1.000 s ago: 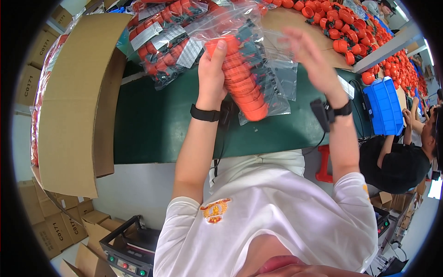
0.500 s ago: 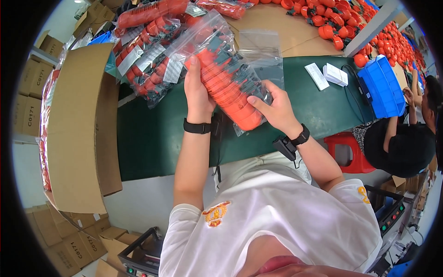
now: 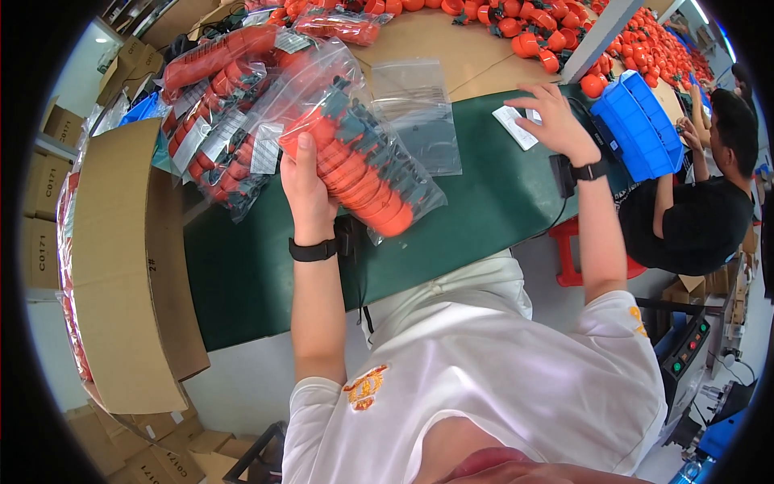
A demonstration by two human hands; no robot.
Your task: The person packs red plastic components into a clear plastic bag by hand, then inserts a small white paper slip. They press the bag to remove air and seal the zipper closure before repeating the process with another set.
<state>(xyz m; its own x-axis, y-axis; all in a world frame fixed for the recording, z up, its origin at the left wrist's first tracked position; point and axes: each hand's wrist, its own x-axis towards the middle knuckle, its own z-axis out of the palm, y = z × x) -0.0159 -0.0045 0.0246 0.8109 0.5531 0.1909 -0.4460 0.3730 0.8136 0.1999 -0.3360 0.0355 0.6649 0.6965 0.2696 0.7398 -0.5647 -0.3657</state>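
Observation:
My left hand (image 3: 306, 189) grips a clear plastic bag (image 3: 427, 194) by its side, thumb on top. Inside is a row of nested orange-red cup-shaped parts (image 3: 355, 181) with dark grey-green pieces along one edge. The bag is tilted above the green table (image 3: 266, 274). Away to the right, my right hand (image 3: 560, 125) is open, fingers apart, over the white paper labels (image 3: 516, 127). It hides part of the labels, and whether a fingertip touches them I cannot tell.
Filled bags (image 3: 218, 137) pile up at the far left beside an open cardboard box (image 3: 121, 266). A flat clear bag (image 3: 415, 113) lies behind the held one. Loose orange-red parts (image 3: 556, 32) heap at the back. Right of my hand stand a blue bin (image 3: 637, 129) and a seated person (image 3: 693, 202).
My right hand has let go of the bag and moved right to the white labels. My left hand still holds the bag. The whole view has shifted somewhat.

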